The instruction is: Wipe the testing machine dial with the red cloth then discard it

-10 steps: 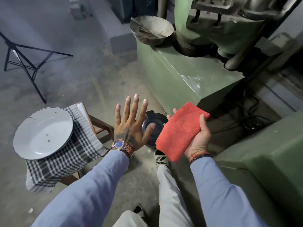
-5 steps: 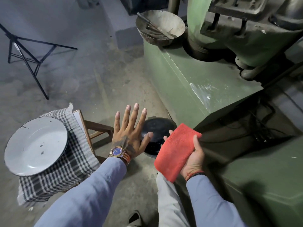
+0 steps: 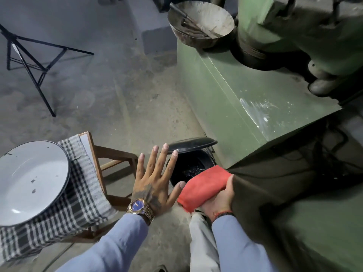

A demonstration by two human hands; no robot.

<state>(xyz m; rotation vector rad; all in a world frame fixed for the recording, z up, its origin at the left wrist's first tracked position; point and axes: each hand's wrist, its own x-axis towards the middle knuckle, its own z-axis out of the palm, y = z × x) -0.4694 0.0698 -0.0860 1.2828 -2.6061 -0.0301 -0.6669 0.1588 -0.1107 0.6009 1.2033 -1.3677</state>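
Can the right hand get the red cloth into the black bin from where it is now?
Probably yes: the bin has its lid raised, and the right hand holds the red cloth at its open mouth, nothing between.

White enamel basin (image 3: 33, 181), chipped in spots, sits on a black-and-white checked cloth (image 3: 78, 205) draped over a wooden stool (image 3: 115, 154). Black tripod stand (image 3: 29, 61) on the concrete floor (image 3: 117, 95), well apart from the stool. Dusty metal bowl (image 3: 214, 20) holding tools (image 3: 192, 20) rests on a green ledge.
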